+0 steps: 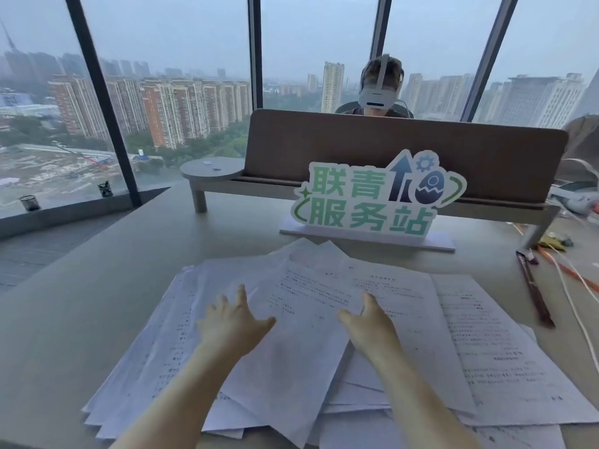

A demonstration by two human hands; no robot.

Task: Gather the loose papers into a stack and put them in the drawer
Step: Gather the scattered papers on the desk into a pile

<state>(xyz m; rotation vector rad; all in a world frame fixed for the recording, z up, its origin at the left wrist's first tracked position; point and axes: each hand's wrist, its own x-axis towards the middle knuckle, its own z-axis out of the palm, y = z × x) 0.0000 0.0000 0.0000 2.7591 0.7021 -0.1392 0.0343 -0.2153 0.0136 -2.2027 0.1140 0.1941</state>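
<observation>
on the papers [311, 322], left hand [231, 324] and right hand [369, 325] spread.

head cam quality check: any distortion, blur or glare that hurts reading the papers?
Head view: strong wide-angle distortion, window frames bow outward. Lighting is flat overcast daylight with only soft shadows and no glare on the papers. Print on them is too soft to read; left hand and right hand are slightly smeared.
</observation>
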